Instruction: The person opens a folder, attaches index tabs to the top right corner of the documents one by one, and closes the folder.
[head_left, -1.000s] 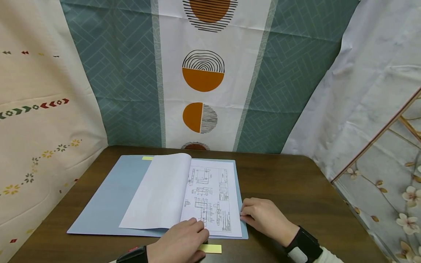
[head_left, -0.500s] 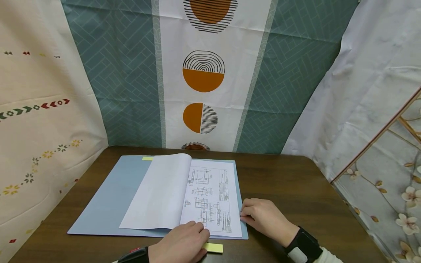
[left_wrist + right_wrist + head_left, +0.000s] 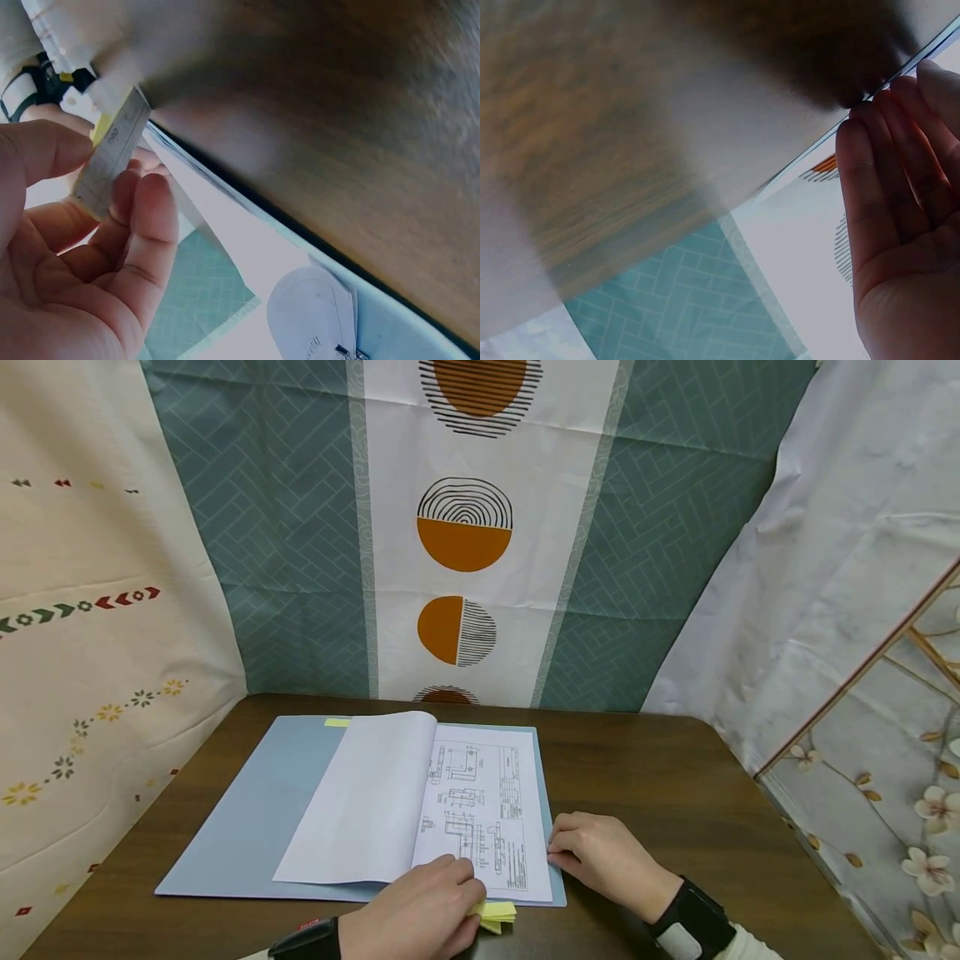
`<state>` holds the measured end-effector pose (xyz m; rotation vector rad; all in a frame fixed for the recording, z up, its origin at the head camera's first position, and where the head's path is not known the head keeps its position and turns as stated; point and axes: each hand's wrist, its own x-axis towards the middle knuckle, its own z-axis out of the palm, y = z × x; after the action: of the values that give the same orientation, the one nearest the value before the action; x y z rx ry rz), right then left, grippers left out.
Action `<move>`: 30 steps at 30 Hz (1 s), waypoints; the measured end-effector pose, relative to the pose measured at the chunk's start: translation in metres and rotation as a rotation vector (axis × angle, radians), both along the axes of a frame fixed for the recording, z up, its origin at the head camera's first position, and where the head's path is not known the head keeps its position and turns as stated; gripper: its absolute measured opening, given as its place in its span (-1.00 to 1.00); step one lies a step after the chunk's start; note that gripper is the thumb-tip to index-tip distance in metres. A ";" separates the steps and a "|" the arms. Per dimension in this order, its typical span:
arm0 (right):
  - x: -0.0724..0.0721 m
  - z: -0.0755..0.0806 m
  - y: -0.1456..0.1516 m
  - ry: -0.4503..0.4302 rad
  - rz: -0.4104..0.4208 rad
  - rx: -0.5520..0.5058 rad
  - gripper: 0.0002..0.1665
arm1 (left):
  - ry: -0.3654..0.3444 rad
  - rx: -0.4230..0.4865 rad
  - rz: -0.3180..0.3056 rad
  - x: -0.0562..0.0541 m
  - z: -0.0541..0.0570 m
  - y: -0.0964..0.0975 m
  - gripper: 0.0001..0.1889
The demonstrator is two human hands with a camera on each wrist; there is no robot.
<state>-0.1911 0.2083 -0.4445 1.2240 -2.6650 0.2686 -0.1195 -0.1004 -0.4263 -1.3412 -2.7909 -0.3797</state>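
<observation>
My left hand (image 3: pixel 422 906) is in front of the folder's near edge and pinches a small pad of yellow sticky notes (image 3: pixel 497 913) between thumb and fingers. The left wrist view shows the pad's pale printed backing (image 3: pixel 112 154) held tilted; in the head view its yellow strips fan slightly. Under and beyond the hand, a light blue folder (image 3: pixel 240 827) lies open with a stack of paper, the top sheet a technical drawing (image 3: pixel 487 802). My right hand (image 3: pixel 600 852) rests at the folder's right edge, its fairly straight fingers (image 3: pixel 870 180) touching that edge.
A turned-over white page (image 3: pixel 360 802) curls across the folder's left half. One yellow sticky tab (image 3: pixel 337 722) shows at the folder's far edge. All this lies on a dark wooden table (image 3: pixel 637 768), with patterned cloths (image 3: pixel 300 527) hanging behind and at both sides.
The sticky-note pad has tilted up and its strips have spread apart, where it earlier looked flat. My left hand has shifted slightly right. My right hand has stayed in place.
</observation>
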 end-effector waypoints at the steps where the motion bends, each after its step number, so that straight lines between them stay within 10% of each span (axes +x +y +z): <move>1: 0.000 0.000 0.000 -0.003 -0.001 0.001 -0.85 | -0.019 0.007 0.007 -0.001 0.001 0.000 -0.88; 7: -0.002 0.001 0.000 -0.012 0.001 0.006 -0.85 | -0.095 0.055 0.077 -0.008 0.010 -0.002 -0.81; 18: -0.003 0.014 -0.006 0.045 -0.030 -0.003 -0.75 | 0.031 0.242 0.160 -0.024 0.015 -0.012 -0.75; 30: 0.006 0.034 -0.034 0.153 0.048 -0.239 -0.59 | 0.043 0.407 0.271 -0.036 0.013 -0.010 -0.79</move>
<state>-0.1852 0.1743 -0.4105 1.1828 -2.3957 0.4665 -0.1558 -0.1105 -0.4135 -0.8623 -2.6133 -0.8345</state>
